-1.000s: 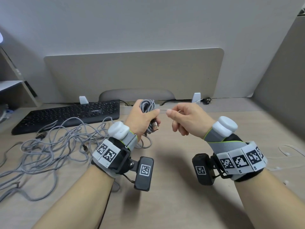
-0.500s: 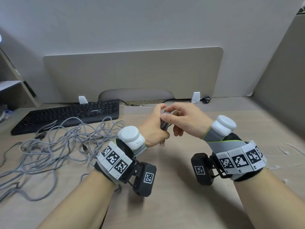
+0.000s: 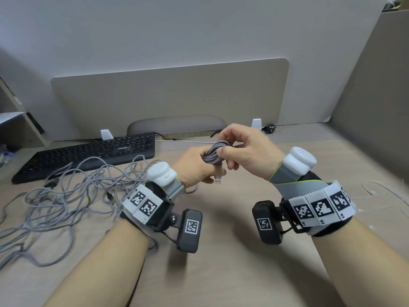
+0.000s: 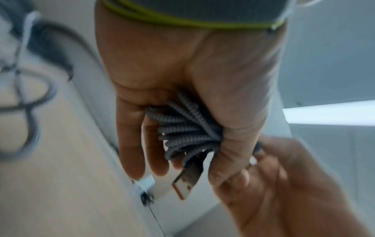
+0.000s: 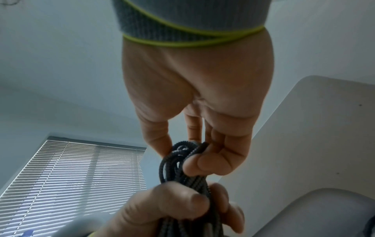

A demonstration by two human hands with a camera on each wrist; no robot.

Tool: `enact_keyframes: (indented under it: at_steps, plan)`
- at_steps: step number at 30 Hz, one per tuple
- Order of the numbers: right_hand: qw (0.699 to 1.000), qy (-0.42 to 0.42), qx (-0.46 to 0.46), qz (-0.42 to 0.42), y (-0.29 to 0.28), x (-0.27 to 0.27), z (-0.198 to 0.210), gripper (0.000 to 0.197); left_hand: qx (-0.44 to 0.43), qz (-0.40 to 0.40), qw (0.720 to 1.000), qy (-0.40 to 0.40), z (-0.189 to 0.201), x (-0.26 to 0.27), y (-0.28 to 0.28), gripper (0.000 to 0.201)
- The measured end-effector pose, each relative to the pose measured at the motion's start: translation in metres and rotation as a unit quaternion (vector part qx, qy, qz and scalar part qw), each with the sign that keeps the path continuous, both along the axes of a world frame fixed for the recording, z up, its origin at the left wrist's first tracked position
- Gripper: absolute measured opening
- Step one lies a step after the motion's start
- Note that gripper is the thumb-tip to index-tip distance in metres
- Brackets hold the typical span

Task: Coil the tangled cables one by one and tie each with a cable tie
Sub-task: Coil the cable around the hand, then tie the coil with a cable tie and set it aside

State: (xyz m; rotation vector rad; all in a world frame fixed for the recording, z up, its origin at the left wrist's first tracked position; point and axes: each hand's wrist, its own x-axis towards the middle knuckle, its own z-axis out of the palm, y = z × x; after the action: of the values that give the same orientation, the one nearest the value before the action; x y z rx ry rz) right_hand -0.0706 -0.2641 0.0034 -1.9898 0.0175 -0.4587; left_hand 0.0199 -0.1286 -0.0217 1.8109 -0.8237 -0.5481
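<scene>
Above the desk (image 3: 221, 273), we are gripping the coil (image 3: 213, 154) in our left hand (image 3: 194, 168). Our right hand (image 3: 245, 149) is pinching its top loops.

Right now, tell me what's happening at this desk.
A person is bundling cables. The left hand grips a coiled grey cable held above the desk, its USB plug hanging out below the fist. The right hand pinches the top loops of that coil. No tie shows on it. A tangle of grey cables lies to the left, in front of a keyboard.
</scene>
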Motion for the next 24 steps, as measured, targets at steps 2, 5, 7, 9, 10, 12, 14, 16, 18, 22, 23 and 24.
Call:
enact_keyframes:
  at_steps: [2,5,7,9,10,12,14,16,18,22,23,24]
  plan:
    - [1.0,-0.004,-0.002,-0.015,-0.002,-0.009,0.0,0.007,0.005,-0.021,0.999,0.036,0.0,-0.007,-0.005,0.019]
    - [0.999,0.002,-0.014,-0.043,-0.012,-0.024,-0.001,0.006,0.042,-0.028,0.998,0.023,0.002,-0.022,-0.021,0.019]
    - [0.998,0.017,-0.02,-0.053,-0.022,-0.038,0.0,0.006,0.071,-0.028,0.997,-0.012,0.003,-0.034,-0.032,0.018]
    - [0.997,0.039,-0.037,-0.064,-0.033,-0.051,-0.001,0.008,0.098,-0.035,0.993,-0.06,0.001,-0.044,-0.043,0.017]
    - [0.995,0.053,-0.046,-0.068,-0.039,-0.058,-0.004,0.01,0.11,-0.043,0.989,-0.084,-0.001,-0.05,-0.049,0.013]
    - [0.993,0.076,-0.061,-0.072,-0.049,-0.067,-0.01,0.012,0.132,-0.052,0.982,-0.128,-0.005,-0.059,-0.059,0.006]
    - [0.99,0.097,-0.069,-0.075,-0.06,-0.078,-0.017,0.013,0.166,-0.057,0.972,-0.156,-0.006,-0.068,-0.07,0.011]
    - [0.986,0.118,-0.085,-0.077,-0.067,-0.083,-0.021,0.016,0.198,-0.054,0.962,-0.18,-0.009,-0.068,-0.078,0.016]
    - [0.98,0.136,-0.104,-0.1,-0.079,-0.093,-0.023,0.023,0.223,-0.046,0.949,-0.218,-0.012,-0.07,-0.085,0.012]
    - [0.951,0.207,-0.161,-0.162,-0.114,-0.113,-0.03,0.027,0.28,-0.056,0.901,-0.326,-0.015,-0.07,-0.093,0.012]
    - [0.936,0.236,-0.188,-0.18,-0.125,-0.117,-0.034,0.026,0.296,-0.066,0.889,-0.344,-0.016,-0.071,-0.095,0.013]
    - [0.918,0.273,-0.211,-0.195,-0.132,-0.124,-0.036,0.024,0.304,-0.065,0.88,-0.358,-0.017,-0.07,-0.096,0.012]
